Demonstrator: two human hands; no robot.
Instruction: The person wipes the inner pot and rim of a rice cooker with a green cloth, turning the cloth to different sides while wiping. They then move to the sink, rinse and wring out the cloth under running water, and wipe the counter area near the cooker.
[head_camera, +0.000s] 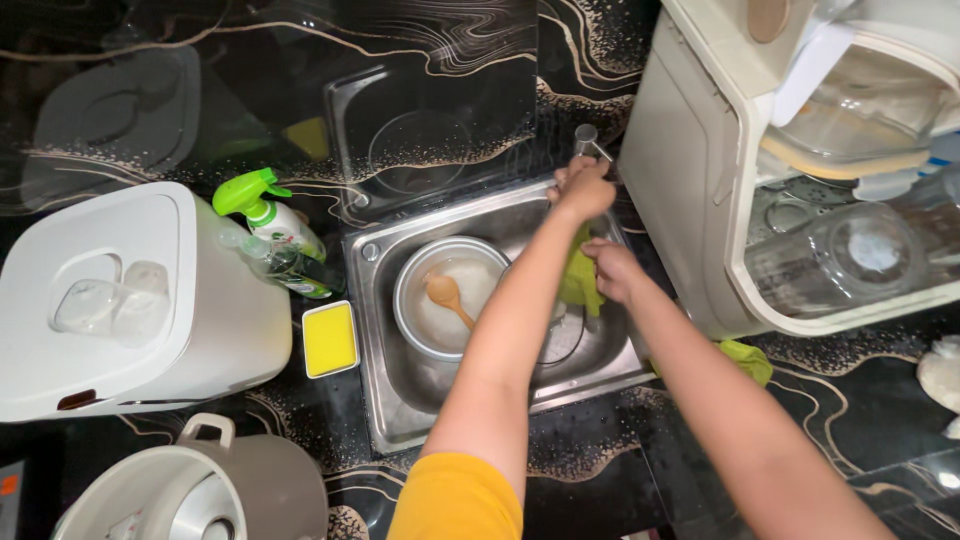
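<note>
Meanwhile, left hand (583, 188) clamped on faucet (587, 140), right hand (612, 270) gripping green cloth (580, 280), pot (445, 300) with wooden spoon (447, 296) beside them in sink (400, 400)

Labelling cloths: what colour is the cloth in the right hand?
Yellow-green. The cloth sits in the right hand over the sink; head view.

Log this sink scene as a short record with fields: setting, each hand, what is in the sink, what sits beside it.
setting: steel sink set in a black marbled counter
left hand: on the faucet handle at the back of the sink
right hand: grip on a yellow-green cloth over the basin
in sink: metal pot of cloudy water with a wooden spoon
left of sink: yellow sponge, green spray bottle, white lidded bin
right of sink: dish rack cabinet with glassware
</note>
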